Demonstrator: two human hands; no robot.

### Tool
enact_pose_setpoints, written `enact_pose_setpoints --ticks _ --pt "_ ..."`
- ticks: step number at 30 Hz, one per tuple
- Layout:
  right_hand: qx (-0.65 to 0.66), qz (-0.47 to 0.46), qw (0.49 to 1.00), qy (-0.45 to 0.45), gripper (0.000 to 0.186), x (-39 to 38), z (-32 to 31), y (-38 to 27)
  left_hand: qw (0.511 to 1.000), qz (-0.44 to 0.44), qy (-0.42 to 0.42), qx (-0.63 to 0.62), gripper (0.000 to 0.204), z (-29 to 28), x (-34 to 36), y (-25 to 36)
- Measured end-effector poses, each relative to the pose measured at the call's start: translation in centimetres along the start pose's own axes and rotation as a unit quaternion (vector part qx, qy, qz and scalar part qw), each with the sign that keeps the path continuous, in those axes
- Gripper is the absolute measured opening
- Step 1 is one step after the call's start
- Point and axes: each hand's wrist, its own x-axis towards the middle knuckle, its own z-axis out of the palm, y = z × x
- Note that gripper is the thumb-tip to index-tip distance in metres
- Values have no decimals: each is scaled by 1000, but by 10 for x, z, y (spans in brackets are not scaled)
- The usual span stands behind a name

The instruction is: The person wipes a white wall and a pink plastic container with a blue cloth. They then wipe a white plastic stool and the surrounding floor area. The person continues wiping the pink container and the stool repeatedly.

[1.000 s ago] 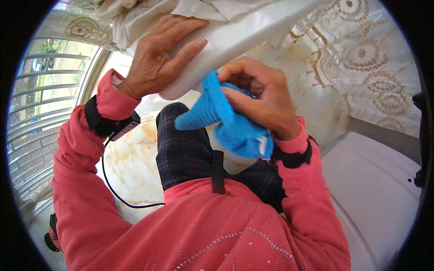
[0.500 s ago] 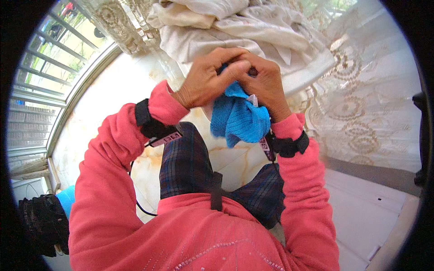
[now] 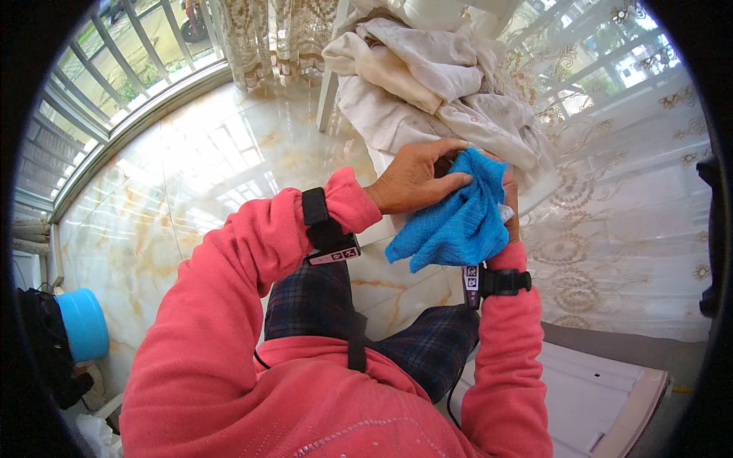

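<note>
A ribbed blue cloth [image 3: 454,221] hangs in loose folds from both hands, with a small white tag at its right side. My left hand [image 3: 412,179] grips its upper left edge between thumb and fingers. My right hand [image 3: 512,221] holds the cloth from the right and is mostly hidden behind it. Just beyond my hands, a heap of cream fabric [image 3: 416,76] lies on a white piece of furniture [image 3: 330,103], partly covering it.
Lace curtains [image 3: 595,229] hang on the right and at the top. A barred window [image 3: 114,76] curves along the upper left. A light blue round container [image 3: 85,324] stands beside black items at the left. A pale panel [image 3: 580,389] lies at lower right, and marble tiles [image 3: 153,198] cover the floor.
The view has swung, bringing more floor and the fabric heap into sight. My hands, earlier clasped together over the cloth, have moved slightly apart, and the cloth is more spread out.
</note>
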Motion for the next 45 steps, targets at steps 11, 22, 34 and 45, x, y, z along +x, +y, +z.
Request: enact_pose_setpoints --ticks 11,22,34,45 --pt "-238 -58 968 -61 31 0 2 -10 992 51 112 9 20 0 -7 -1" --pt "-340 81 937 4 26 9 19 -11 986 -56 154 28 19 -127 -86 14" --pt "-445 -51 892 64 14 7 25 10 928 234 279 74 25 -250 -17 23" --pt "-464 -65 879 85 13 7 27 11 925 72 366 -66 25 -298 58 11"
